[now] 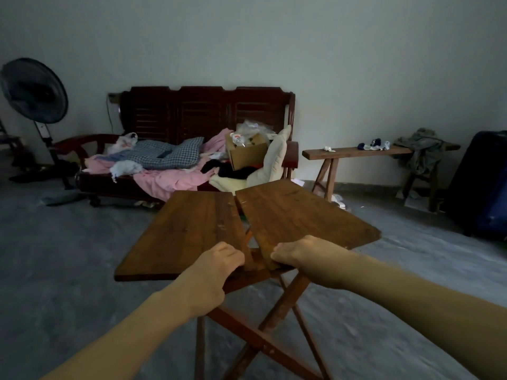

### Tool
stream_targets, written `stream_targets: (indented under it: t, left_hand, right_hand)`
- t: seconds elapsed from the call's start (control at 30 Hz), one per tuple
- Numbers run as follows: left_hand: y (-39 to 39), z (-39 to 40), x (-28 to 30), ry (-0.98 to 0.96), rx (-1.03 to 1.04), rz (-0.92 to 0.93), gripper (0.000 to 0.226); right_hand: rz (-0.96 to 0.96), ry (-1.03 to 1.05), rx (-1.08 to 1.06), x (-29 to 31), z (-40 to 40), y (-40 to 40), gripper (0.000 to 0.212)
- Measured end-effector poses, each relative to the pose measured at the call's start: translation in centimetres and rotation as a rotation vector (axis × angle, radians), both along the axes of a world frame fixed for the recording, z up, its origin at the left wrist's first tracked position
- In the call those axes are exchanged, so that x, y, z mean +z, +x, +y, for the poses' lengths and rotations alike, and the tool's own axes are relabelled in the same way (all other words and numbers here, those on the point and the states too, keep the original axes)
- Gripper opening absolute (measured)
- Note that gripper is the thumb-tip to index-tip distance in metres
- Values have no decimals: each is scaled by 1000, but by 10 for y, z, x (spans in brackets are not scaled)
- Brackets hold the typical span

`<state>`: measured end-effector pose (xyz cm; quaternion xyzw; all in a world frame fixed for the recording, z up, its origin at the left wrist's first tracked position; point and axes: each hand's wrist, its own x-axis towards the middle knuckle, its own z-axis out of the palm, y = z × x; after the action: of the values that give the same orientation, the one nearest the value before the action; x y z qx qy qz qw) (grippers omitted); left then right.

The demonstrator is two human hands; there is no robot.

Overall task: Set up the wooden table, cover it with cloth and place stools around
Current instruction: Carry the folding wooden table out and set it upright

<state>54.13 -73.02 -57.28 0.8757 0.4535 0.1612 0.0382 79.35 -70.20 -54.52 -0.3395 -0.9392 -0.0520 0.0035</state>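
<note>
In the middle of a dim room with a grey floor, a folding wooden table (247, 223) stands half opened just in front of the person, its top split into two leaves that meet at the far end and spread apart toward the near edge, each tilted outward. The left hand (216, 267) grips the near inner corner of the left leaf (186, 231), fingers curled over its edge, and the right hand (299, 255) grips the near inner corner of the right leaf (301, 215) in the same way. Beneath the leaves the crossed legs (269, 333) show, slanting down to the floor. Behind the table a dark wooden sofa (205, 113) stands against the wall, heaped with pink bedding (170, 179), a checked pillow (170, 154), a cardboard box (247, 153) and a cream cushion (274, 157). To the right of the sofa a long wooden bench (356, 152) stands along the wall with small items on it and a greenish cloth (419, 152) draped over its right end. A standing fan (34, 91) is at the far left, and a dark suitcase (485, 182) at the far right
</note>
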Motion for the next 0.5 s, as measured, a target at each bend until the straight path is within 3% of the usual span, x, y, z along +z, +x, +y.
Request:
stream_targets:
  t: [0.2, 0.5]
  left_hand:
    - [12, -10, -30, -127, 70, -115, 75]
    - [22, -18, -32, -137, 102, -108, 67]
  right_hand:
    - [61, -93, -23, -31, -3, 0, 18]
    - [109, -86, -28, -49, -5, 4, 19]
